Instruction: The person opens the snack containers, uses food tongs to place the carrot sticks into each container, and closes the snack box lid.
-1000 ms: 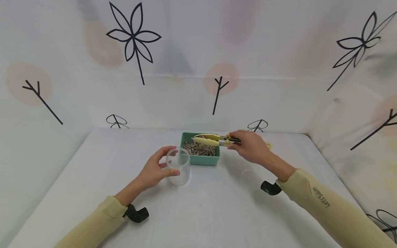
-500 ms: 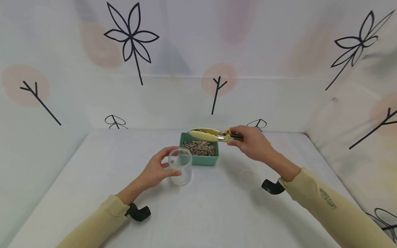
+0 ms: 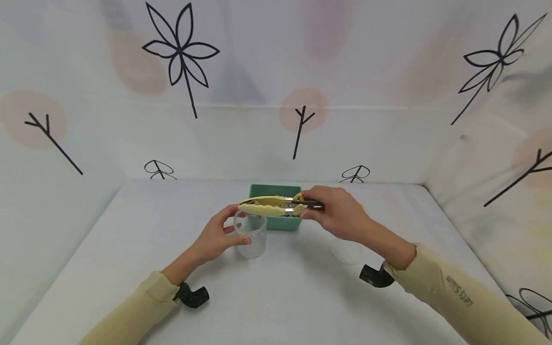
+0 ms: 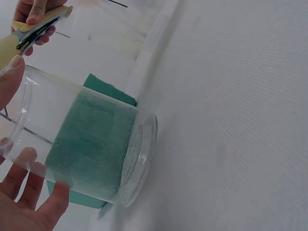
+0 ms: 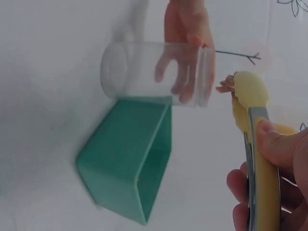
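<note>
Left hand (image 3: 215,239) curled round jar (image 3: 255,244), right hand (image 3: 340,211) gripping tongs (image 3: 264,211) above jar's rim (image 5: 207,82), gap between, box (image 3: 283,224) behind jar

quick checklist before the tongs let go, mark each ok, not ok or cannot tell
1. Hold on the jar: ok, the left hand grips it.
2. Top open: ok, uncovered.
3. Hold on the tongs: ok, the right hand grips the handles.
4. Load: ok, brown pieces show between the tips.
5. Aim: ok, tips look to be above the jar's mouth.
6. Amount left in the green box: cannot tell, mostly blocked from view.
</note>
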`<state>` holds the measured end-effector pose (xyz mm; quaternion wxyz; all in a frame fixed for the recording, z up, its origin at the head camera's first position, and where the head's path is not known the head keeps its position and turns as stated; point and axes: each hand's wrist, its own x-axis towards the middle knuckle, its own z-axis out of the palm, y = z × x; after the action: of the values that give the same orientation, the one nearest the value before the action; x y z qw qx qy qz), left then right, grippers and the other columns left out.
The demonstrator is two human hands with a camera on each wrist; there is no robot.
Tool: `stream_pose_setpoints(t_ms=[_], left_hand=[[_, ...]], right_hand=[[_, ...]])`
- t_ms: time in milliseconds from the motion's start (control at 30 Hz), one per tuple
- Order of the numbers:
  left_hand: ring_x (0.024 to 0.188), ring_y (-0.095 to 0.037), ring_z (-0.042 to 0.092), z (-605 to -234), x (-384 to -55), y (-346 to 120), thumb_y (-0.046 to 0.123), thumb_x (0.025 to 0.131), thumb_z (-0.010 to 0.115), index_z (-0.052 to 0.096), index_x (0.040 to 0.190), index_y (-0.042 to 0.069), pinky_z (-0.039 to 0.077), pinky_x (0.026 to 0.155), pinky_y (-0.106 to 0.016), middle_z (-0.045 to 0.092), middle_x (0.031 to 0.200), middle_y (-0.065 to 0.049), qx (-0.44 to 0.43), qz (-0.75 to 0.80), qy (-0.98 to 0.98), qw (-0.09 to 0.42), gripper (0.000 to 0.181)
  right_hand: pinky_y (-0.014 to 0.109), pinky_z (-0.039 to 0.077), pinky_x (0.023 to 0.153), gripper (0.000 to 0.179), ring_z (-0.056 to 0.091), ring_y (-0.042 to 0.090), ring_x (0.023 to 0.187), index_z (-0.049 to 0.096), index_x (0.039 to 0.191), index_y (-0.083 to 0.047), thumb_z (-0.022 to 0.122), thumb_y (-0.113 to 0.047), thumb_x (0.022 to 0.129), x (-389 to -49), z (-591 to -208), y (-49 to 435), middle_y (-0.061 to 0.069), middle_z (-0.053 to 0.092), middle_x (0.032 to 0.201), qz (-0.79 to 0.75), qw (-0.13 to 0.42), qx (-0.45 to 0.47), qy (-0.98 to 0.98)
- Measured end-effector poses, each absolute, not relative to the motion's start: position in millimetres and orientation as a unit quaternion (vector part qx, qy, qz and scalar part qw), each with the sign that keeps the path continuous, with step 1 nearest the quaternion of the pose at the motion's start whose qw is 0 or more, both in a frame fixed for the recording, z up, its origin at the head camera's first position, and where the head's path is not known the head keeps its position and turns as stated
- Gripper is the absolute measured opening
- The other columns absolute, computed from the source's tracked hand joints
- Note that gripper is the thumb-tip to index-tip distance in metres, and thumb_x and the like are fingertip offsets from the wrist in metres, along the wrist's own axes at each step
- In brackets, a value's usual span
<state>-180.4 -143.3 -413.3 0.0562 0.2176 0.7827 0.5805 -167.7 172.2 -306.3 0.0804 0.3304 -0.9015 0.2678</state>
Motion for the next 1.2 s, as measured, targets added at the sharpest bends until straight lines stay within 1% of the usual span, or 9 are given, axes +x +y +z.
stream_pose_setpoints(t_ms=[167,333,500,700,867,1067,1200], left_hand=[[0.131,-0.030,0.043,-412,-181,-143,0.012,0.079,0.086,0.044,0.147,0.011,0.044,0.104,-0.047,0.050,0.141,-0.010,0.223,0.585,0.777,0.057,0.079],[0.130,-0.030,0.045,-412,-180,-142,0.008,0.080,0.084,0.043,0.148,0.008,0.045,0.103,-0.048,0.051,0.140,-0.011,0.225,0.588,0.775,0.056,0.079],[0.129,-0.030,0.045,-413,-180,-142,0.010,0.080,0.085,0.044,0.148,0.008,0.046,0.102,-0.048,0.051,0.138,-0.011,0.228,0.584,0.778,0.051,0.079],[0.129,-0.028,0.045,-415,-180,-143,0.017,0.079,0.087,0.046,0.147,0.015,0.047,0.102,-0.046,0.052,0.139,-0.007,0.223,0.581,0.781,0.051,0.079],[0.129,-0.030,0.045,-415,-180,-143,0.021,0.080,0.086,0.045,0.147,0.013,0.046,0.102,-0.048,0.051,0.139,-0.008,0.232,0.582,0.778,0.049,0.079],[0.129,-0.029,0.045,-415,-180,-143,0.020,0.080,0.086,0.045,0.147,0.013,0.046,0.102,-0.047,0.052,0.138,-0.008,0.231,0.582,0.779,0.049,0.079],[0.128,-0.029,0.046,-415,-179,-143,0.015,0.080,0.086,0.045,0.147,0.014,0.046,0.102,-0.048,0.052,0.138,-0.007,0.228,0.578,0.782,0.048,0.078]], right_hand=[[0.025,0.054,0.068,0.038,0.064,0.007,0.081,0.068,0.117,-0.002,0.080,-0.018,0.085,-166,-314,168,0.001,0.069,0.103,0.243,0.077,0.338,-0.906],[0.025,0.052,0.065,0.040,0.060,0.006,0.077,0.068,0.118,-0.002,0.081,-0.019,0.084,-166,-320,168,0.001,0.069,0.102,0.224,0.079,0.338,-0.910],[0.025,0.052,0.066,0.042,0.060,0.006,0.078,0.068,0.120,-0.002,0.080,-0.021,0.085,-166,-320,168,0.001,0.068,0.103,0.209,0.073,0.340,-0.914],[0.026,0.053,0.068,0.047,0.063,0.008,0.080,0.067,0.124,0.001,0.079,-0.023,0.086,-166,-319,169,0.005,0.068,0.107,0.193,0.070,0.342,-0.917],[0.025,0.053,0.067,0.047,0.063,0.007,0.078,0.067,0.123,0.001,0.079,-0.024,0.086,-165,-318,169,0.004,0.068,0.105,0.187,0.080,0.350,-0.914],[0.025,0.053,0.067,0.049,0.063,0.007,0.078,0.067,0.124,0.001,0.080,-0.026,0.085,-165,-317,168,0.004,0.068,0.106,0.185,0.082,0.347,-0.916],[0.027,0.053,0.068,0.051,0.064,0.009,0.081,0.066,0.126,0.001,0.080,-0.025,0.085,-165,-316,168,0.005,0.068,0.108,0.187,0.076,0.340,-0.918]])
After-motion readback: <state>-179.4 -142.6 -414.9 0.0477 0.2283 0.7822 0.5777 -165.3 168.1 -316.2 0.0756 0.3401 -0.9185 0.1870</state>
